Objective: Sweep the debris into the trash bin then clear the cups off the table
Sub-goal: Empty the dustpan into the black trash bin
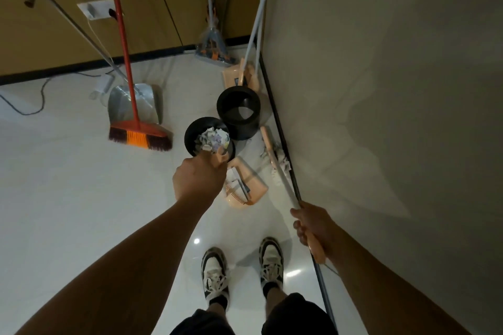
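- Far left, a red broom (137,133) stands against a grey dustpan (130,102) on the floor
- The left hand (200,178) has its fingers clenched round the peach dustpan handle (221,156); the peach dustpan (242,187) hangs beside the trash bin (190,136), which holds paper debris (213,139)
- A second black bin (239,114) stands just behind
- The right hand (313,226) grips the broom pole (285,190); more scraps (280,168) lie by the wall

Bare forearms with no sleeves in view, left hand (200,179) and right hand (313,227) without gloves, rings or a watch, dark shorts (296,315), short dark socks (217,302), chunky cream-and-black lace-up sneakers (215,273) with pale laces
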The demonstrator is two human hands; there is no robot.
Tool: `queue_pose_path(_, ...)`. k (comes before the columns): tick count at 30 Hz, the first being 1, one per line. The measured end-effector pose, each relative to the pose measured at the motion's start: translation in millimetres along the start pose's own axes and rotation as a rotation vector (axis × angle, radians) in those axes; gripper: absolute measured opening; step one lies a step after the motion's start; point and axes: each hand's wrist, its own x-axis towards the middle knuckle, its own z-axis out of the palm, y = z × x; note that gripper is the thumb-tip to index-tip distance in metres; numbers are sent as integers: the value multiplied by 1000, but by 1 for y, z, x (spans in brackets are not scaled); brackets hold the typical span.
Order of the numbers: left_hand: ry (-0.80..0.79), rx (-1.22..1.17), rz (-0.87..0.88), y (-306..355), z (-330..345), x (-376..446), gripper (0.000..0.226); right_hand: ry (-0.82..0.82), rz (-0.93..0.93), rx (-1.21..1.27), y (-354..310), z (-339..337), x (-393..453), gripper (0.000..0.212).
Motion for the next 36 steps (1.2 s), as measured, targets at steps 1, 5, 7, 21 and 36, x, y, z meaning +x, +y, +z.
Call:
queue_pose_path(1, -5, 2, 8, -3, -2, -2, 34, -8, -5, -5, 4, 0, -7, 17)
queue_pose_path(5, -33, 14, -14, -22, -20, -3, 33, -39, -47, 37, -1, -1, -27, 9)
queue_pose_path(7, -27, 13, -21, -29, -28, -6, 32, -33, -73, 66, -11, 2, -33, 6)
queue_pose_path(21, 47, 9, -56, -27, -53, -36, 34, 159, -218, -859, -66, 4, -61, 16)
queue_pose_path(36, -9, -1, -42, -27, -3, -56, 38, 128, -242, -853, -72, 3, 20, 38)
